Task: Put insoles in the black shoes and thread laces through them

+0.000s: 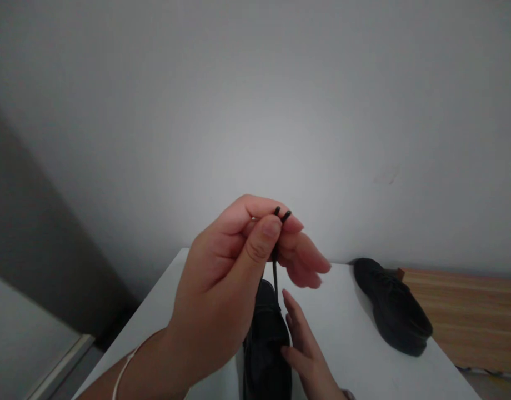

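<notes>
Raised in front of the wall, my left hand (234, 278) pinches a black shoelace (275, 272) between thumb and forefinger. Both lace ends stick up side by side above the thumb, and the lace runs down from the fingers. Below it a black shoe (267, 355) stands on the white table, partly covered by my left hand and cut off by the bottom edge. My right hand (307, 355) is at the shoe's right side, fingers apart, thumb against or very near its upper; I cannot tell if it touches.
A second black shoe (391, 305), laced, lies at the right of the white table (334, 316). Beyond that edge is a wood-grain panel (472, 316). A grey wall (255, 111) rises directly behind the table. A pale edged board (59, 366) is at lower left.
</notes>
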`<move>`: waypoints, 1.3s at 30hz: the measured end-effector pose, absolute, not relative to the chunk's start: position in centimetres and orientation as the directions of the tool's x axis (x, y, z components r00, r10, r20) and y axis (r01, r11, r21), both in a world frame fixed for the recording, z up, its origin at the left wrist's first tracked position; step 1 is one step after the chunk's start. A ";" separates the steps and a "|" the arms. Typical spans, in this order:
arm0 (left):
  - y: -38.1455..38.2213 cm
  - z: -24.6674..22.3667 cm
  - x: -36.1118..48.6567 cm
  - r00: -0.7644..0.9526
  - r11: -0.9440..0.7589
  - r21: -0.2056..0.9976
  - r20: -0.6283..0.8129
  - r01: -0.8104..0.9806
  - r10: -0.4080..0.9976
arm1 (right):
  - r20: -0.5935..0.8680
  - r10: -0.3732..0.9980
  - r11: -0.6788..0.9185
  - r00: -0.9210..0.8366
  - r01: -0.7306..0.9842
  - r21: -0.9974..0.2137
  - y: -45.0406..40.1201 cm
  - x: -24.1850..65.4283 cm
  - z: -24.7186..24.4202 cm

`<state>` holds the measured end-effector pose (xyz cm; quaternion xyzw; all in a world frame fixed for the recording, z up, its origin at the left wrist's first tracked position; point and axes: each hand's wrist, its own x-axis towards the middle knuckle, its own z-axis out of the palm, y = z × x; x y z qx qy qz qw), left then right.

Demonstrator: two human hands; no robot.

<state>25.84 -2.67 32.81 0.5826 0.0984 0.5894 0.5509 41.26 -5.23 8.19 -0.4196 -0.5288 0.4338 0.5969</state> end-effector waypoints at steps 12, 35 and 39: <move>-3.3 33.5 25.4 0.303 -0.640 0.744 0.666 -0.194 0.682 | 0.580 0.815 0.565 -0.013 -0.211 -0.798 -5.1 40.8 28.0; -2.1 30.9 25.1 0.086 -0.768 0.640 0.768 -0.037 0.635 | 0.625 0.779 0.625 0.051 -0.126 -0.770 -3.5 38.0 28.6; -1.2 30.9 24.5 0.012 -0.720 0.678 0.729 -0.150 0.684 | 0.647 0.749 0.662 0.145 -0.123 -0.739 -2.8 39.4 28.7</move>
